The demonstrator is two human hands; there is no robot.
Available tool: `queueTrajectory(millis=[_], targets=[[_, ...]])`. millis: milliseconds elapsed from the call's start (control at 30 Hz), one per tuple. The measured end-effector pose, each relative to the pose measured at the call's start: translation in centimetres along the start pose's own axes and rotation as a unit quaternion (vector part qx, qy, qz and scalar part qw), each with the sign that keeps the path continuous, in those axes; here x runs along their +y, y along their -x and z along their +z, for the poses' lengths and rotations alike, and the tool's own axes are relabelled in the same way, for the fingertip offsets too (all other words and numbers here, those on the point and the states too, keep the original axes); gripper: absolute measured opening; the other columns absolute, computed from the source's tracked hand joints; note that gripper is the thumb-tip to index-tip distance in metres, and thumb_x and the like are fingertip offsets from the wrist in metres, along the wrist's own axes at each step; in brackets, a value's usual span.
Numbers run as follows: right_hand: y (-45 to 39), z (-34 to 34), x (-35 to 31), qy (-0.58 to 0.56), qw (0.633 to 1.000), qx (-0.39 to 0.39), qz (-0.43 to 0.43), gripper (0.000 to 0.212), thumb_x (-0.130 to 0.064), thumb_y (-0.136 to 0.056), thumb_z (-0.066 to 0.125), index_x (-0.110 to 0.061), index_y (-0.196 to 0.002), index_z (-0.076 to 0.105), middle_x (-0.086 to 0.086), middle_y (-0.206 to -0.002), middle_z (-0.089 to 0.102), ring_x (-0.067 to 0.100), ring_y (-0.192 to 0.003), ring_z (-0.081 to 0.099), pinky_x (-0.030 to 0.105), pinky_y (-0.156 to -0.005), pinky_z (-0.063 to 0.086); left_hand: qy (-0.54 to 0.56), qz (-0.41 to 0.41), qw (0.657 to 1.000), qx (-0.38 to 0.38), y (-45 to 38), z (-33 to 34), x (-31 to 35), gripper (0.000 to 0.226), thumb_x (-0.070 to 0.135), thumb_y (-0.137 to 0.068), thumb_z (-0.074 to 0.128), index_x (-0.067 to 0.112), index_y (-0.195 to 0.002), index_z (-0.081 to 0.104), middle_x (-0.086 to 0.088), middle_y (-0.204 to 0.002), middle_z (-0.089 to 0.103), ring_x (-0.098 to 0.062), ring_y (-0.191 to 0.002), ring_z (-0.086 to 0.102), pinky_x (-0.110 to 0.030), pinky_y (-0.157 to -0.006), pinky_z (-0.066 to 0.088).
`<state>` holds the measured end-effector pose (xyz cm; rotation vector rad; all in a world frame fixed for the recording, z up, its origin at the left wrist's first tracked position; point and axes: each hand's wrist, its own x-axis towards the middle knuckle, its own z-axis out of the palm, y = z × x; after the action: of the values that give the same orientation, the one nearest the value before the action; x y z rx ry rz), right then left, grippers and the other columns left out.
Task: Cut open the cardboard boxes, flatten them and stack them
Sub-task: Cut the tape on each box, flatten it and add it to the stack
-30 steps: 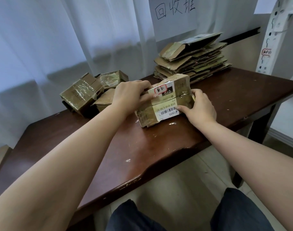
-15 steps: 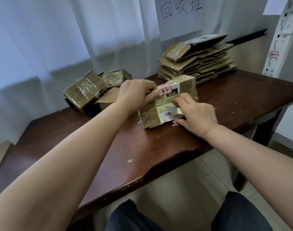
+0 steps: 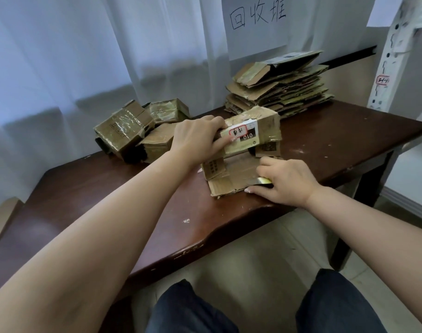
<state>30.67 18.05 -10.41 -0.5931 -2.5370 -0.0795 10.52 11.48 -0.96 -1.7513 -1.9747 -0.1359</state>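
A taped cardboard box (image 3: 265,123) with a white and black label stands in the middle of the dark wooden table (image 3: 349,140). Its front flap (image 3: 234,174) is folded down flat onto the table. My left hand (image 3: 198,138) grips the box's top left end, fingers over the label. My right hand (image 3: 284,181) lies on the flap's right corner and holds it down, with a shiny strip of tape (image 3: 264,180) showing between thumb and fingers. A stack of flattened boxes (image 3: 277,90) sits at the table's back.
Three closed taped boxes (image 3: 126,131) are heaped at the back left of the table. A paper sign (image 3: 255,20) hangs on the white curtain above the stack. A white shelf post (image 3: 392,56) stands at the right. Paper scraps (image 3: 186,221) dot the table.
The box's front flap has come open and swung down onto the table, pulled by my right hand, which moved toward me. My left hand stayed on the box top.
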Motion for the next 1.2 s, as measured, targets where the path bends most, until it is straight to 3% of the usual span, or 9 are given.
queueTrajectory(millis=[100,233,333,533,600,667,800,933,1200], targets=[[0.5,0.2,0.0,-0.029,0.999,0.014,0.020,0.032,-0.047,-0.085,0.065,-0.016,-0.079,0.069,-0.005,-0.081,0.058,0.024,-0.063,0.060,0.023,-0.050,0.032,-0.048,0.003,0.999,-0.017,0.5,0.3,1.3,0.081,0.078,-0.070,0.057,0.021,-0.126,0.046,0.002,-0.114,0.058,-0.022,-0.096,0.061,-0.033,-0.063,0.039],[0.3,0.2,-0.3,-0.055,0.996,0.007,0.065,0.030,-0.043,-0.090,0.059,-0.015,-0.086,0.068,-0.003,-0.090,0.060,0.027,-0.079,0.062,0.027,-0.059,0.039,-0.085,0.002,0.996,-0.020,1.4,1.5,2.6,0.088,0.055,-0.070,0.075,0.017,-0.136,0.033,-0.005,-0.127,0.053,-0.029,-0.122,0.044,-0.040,-0.095,0.043],[0.0,-0.3,0.2,-0.074,0.989,0.069,0.111,0.019,-0.035,-0.088,0.065,-0.017,-0.095,0.066,-0.002,-0.100,0.062,0.029,-0.082,0.064,0.028,-0.061,0.039,-0.067,0.012,0.998,-0.010,1.3,1.3,2.2,0.075,0.042,-0.078,0.067,0.016,-0.139,0.033,-0.005,-0.124,0.056,-0.028,-0.114,0.044,-0.037,-0.091,0.044],[-2.1,-2.3,0.1,-0.034,0.962,0.121,0.241,0.067,-0.042,-0.078,0.075,-0.020,-0.131,0.040,0.008,-0.126,0.042,0.032,-0.084,0.062,0.032,-0.059,0.040,0.003,0.056,0.995,-0.080,0.5,-1.1,0.4,0.086,0.063,-0.073,0.038,0.026,-0.150,0.030,-0.002,-0.132,0.059,-0.028,-0.103,0.051,-0.029,-0.078,0.033],[-2.7,-2.7,-0.5,-0.035,0.957,0.133,0.256,0.071,-0.042,-0.078,0.075,-0.019,-0.133,0.038,0.009,-0.129,0.039,0.033,-0.087,0.061,0.031,-0.060,0.038,0.015,0.069,0.991,-0.111,-0.1,-1.9,-0.2,0.089,0.066,-0.068,0.026,0.033,-0.151,0.027,-0.003,-0.126,0.063,-0.030,-0.103,0.055,-0.031,-0.076,0.035],[-3.4,-3.0,-0.9,-0.073,0.943,0.176,0.272,0.068,-0.042,-0.079,0.074,-0.017,-0.132,0.039,0.009,-0.129,0.040,0.032,-0.089,0.060,0.032,-0.062,0.037,0.082,0.062,0.987,-0.125,-0.5,-2.3,-0.8,0.082,0.070,-0.073,0.033,0.037,-0.147,0.034,0.000,-0.111,0.067,-0.026,-0.100,0.060,-0.030,-0.074,0.039],[-4.5,-3.6,-0.5,-0.181,0.884,0.268,0.338,0.071,-0.043,-0.077,0.075,-0.016,-0.131,0.039,0.006,-0.127,0.043,0.026,-0.097,0.058,0.030,-0.067,0.036,0.363,-0.015,0.930,-0.050,0.2,-2.2,-2.4,0.052,0.062,-0.078,0.065,0.021,-0.109,0.060,0.003,-0.098,0.065,-0.007,-0.086,0.062,-0.025,-0.080,0.052],[-4.5,-2.8,-0.3,-0.181,0.895,0.214,0.346,0.086,-0.055,-0.071,0.075,-0.023,-0.139,0.033,0.004,-0.136,0.039,0.028,-0.106,0.057,0.034,-0.074,0.041,0.421,-0.076,0.904,0.015,0.4,-1.9,-2.4,0.032,0.050,-0.084,0.067,0.019,-0.077,0.064,0.003,-0.069,0.060,-0.004,-0.062,0.051,-0.020,-0.061,0.042],[-5.9,-1.0,-1.1,-0.123,0.899,0.145,0.394,0.089,-0.059,-0.072,0.073,-0.020,-0.138,0.028,0.007,-0.135,0.042,0.035,-0.100,0.061,0.034,-0.067,0.037,0.395,-0.137,0.900,0.121,-0.8,-0.8,-2.0,0.044,0.045,-0.079,0.074,0.023,-0.103,0.045,0.003,-0.085,0.058,-0.008,-0.077,0.054,-0.021,-0.063,0.040]])
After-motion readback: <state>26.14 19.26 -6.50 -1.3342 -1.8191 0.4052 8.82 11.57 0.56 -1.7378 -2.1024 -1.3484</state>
